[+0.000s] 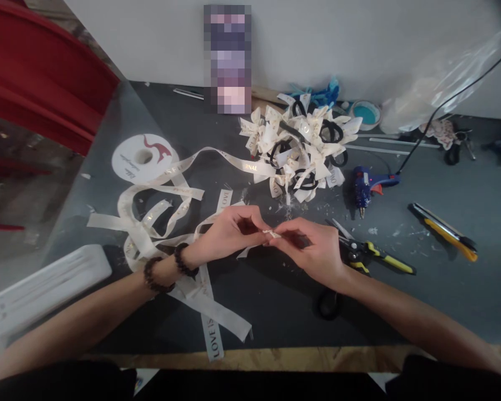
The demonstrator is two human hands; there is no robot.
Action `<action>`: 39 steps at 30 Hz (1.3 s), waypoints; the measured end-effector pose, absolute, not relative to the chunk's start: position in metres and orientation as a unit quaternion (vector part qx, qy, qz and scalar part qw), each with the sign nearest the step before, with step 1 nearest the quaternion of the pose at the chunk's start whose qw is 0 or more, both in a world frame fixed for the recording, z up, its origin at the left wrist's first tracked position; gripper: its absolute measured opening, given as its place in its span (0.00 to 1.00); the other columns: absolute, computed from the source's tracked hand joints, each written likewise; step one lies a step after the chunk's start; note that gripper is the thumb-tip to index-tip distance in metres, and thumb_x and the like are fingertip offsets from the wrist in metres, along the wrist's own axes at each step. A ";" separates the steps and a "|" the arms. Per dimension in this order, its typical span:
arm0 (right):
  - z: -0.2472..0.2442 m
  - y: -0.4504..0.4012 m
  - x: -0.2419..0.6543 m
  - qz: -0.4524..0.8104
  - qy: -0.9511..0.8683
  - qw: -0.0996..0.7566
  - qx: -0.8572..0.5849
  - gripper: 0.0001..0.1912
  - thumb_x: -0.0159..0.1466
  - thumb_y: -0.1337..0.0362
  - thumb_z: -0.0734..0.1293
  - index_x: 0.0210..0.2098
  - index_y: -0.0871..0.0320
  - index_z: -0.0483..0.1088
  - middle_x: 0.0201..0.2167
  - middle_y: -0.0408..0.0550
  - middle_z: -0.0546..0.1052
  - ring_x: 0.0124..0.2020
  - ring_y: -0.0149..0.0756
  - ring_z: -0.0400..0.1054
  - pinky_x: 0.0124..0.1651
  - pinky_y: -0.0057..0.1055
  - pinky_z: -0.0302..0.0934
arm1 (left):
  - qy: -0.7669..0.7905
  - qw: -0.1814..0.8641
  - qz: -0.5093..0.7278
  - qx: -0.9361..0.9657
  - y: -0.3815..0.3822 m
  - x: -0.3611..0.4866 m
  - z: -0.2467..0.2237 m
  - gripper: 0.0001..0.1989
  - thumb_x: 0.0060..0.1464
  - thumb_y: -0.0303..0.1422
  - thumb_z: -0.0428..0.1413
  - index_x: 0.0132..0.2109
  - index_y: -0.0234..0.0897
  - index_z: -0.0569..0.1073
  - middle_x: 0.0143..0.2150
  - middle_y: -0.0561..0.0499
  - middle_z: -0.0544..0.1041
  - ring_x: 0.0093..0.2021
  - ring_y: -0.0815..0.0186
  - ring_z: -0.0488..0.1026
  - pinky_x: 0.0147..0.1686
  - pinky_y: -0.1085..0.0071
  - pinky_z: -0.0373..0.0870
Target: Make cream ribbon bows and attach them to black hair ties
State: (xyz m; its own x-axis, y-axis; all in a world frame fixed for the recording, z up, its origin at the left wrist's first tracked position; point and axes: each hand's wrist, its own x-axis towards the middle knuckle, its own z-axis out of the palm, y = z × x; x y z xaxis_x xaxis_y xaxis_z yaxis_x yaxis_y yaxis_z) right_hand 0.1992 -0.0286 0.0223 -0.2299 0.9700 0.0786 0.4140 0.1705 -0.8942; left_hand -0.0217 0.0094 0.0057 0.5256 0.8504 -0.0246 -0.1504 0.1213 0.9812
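Note:
Over the middle of the table, my left hand (231,231) and my right hand (313,248) meet at the fingertips. Both pinch a small folded piece of white ribbon (271,233), mostly covered by the fingers. Loose printed white ribbon (229,316) lies in loops around and under my left wrist, beside a white ribbon spool (125,162). Beyond the hands is a heap of white ribbon bows (271,125) with black hair ties among them. Yellow-and-black handled cutters (386,259) lie just right of my right hand. Below it, a black ring (329,303) is partly hidden by the wrist.
A blue glue gun (363,186) with a cord and a yellow utility knife (446,231) lie to the right. At the back are a roll of tape (365,115) and clear plastic (434,92). A white case (50,289) rests at left, near a red chair (45,67).

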 end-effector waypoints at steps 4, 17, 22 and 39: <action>0.025 -0.029 0.198 0.468 -0.632 0.369 -0.495 0.08 0.70 0.56 0.73 0.39 0.53 0.80 0.32 0.45 0.85 0.30 0.35 0.79 0.32 0.32 0.70 | 0.348 0.662 0.375 0.548 0.006 -0.022 0.005 0.12 0.53 0.33 0.74 0.32 0.34 0.79 0.35 0.46 0.87 0.34 0.65 0.86 0.34 0.76 0.82; 0.020 -0.028 0.199 0.527 -0.561 0.404 -0.495 0.08 0.71 0.56 0.72 0.40 0.54 0.75 0.32 0.44 0.83 0.33 0.33 0.79 0.36 0.30 0.71 | 0.362 0.560 0.387 0.637 0.003 -0.018 0.012 0.08 0.55 0.28 0.70 0.30 0.36 0.80 0.37 0.46 0.88 0.35 0.65 0.86 0.34 0.77 0.81; 0.019 -0.026 0.197 0.534 -0.552 0.403 -0.498 0.09 0.70 0.56 0.72 0.38 0.54 0.76 0.31 0.42 0.81 0.32 0.32 0.77 0.37 0.31 0.72 | 0.341 0.354 0.404 0.772 -0.003 -0.019 0.008 0.13 0.61 0.28 0.66 0.27 0.40 0.78 0.38 0.50 0.88 0.36 0.66 0.86 0.37 0.75 0.83; 0.012 -0.015 0.198 0.590 -0.518 0.381 -0.488 0.07 0.63 0.62 0.77 0.36 0.55 0.77 0.30 0.42 0.80 0.30 0.31 0.77 0.37 0.29 0.73 | 0.211 0.095 0.384 0.894 -0.016 -0.030 -0.002 0.11 0.62 0.21 0.63 0.47 0.41 0.83 0.47 0.44 0.88 0.49 0.53 0.87 0.50 0.64 0.88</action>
